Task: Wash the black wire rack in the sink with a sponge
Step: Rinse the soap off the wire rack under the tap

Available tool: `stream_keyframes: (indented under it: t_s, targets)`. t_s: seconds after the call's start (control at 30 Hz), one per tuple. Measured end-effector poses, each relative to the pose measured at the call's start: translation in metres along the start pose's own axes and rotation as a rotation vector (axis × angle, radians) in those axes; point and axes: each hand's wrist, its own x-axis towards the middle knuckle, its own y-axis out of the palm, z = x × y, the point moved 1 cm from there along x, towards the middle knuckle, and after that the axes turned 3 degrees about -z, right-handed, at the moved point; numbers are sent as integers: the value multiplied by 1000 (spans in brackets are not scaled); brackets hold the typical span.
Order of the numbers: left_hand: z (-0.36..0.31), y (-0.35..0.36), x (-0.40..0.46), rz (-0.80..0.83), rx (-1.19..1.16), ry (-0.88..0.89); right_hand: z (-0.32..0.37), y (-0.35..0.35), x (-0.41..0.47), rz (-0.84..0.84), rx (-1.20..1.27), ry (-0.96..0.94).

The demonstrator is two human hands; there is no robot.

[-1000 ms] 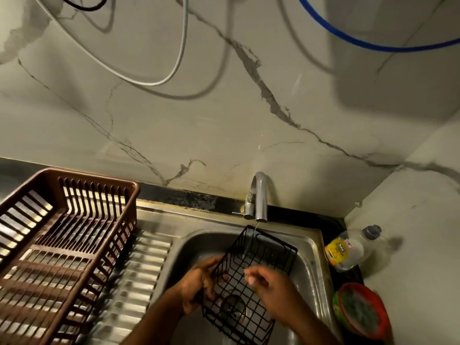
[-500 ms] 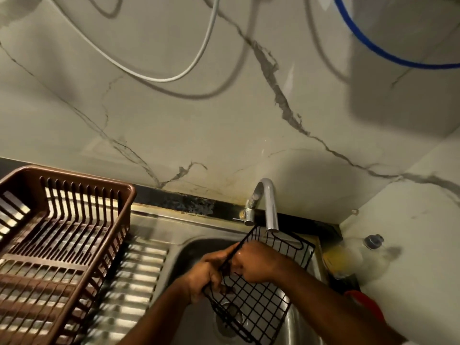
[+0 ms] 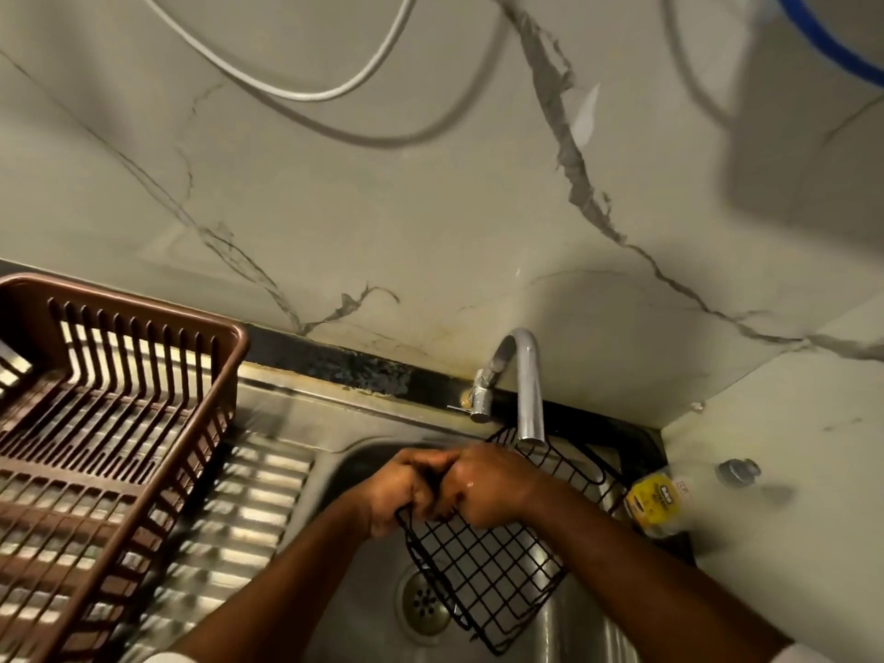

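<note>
Rack (image 3: 483, 562) is hanging tilted over the drain (image 3: 423, 602) of the sink (image 3: 593, 629), its far end reaching up under the tap (image 3: 526, 385). Both hands are gripping its near-left edge, the left hand (image 3: 406, 490) and right hand (image 3: 483, 485) touching, fingers curled round the wires. No sponge is showing, so this is likely rinsing or turning; scrubbing next calls for freeing one hand. Left of the sink, a brown drainer (image 3: 95, 423) is sitting; right of it, a bottle (image 3: 669, 500).
</note>
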Motion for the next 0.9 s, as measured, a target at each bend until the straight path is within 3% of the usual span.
stream_keyframes:
  t_s: [0.07,0.13,0.23,0.3,0.4,0.53,0.6,0.67,0.77,0.9]
  targets:
    - [-2,1,-2,58,-34,16,-39,2,-11,-35,169,267]
    - [2,3,-1,79,-43,-7,-70,2,-28,-213,235,456]
    - [4,12,-2,80,-79,-6,-49,1,-28,-109,-51,382]
    - [5,19,0,67,-89,-1,-22,1,-24,-38,-198,208]
    - [5,24,-1,32,-26,4,16,12,-16,-25,-228,-30]
    - [2,18,-10,16,-55,26,-12,1,-23,-40,37,103]
    - [3,12,-16,1,-93,16,-44,-7,-31,-149,97,280]
    - [3,10,-17,26,-76,34,-56,-4,-33,-156,49,347]
    - [8,12,-14,34,-87,22,-29,1,-25,-74,-185,269]
    - [17,14,-8,11,-75,19,6,-1,-21,-51,-240,18]
